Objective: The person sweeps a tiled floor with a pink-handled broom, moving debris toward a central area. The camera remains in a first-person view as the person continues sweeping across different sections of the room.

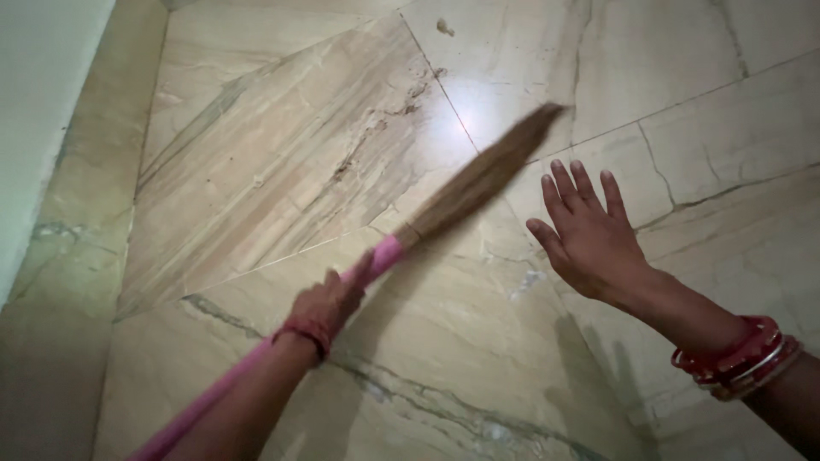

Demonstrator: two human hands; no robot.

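My left hand [329,300] grips the pink handle of a broom [474,183], a red thread around its wrist. The broom's brown grass bristles stretch up and right over the marble floor [282,162], their tip blurred. My right hand [589,235] hovers open to the right of the bristles, fingers spread, palm down, touching nothing. Red and silver bangles circle the right wrist.
Beige marble slabs with grey veins and thin joints cover the floor. A pale wall [38,111] with a marble skirting runs along the left edge. A small dark speck [444,27] lies on the floor at the top centre.
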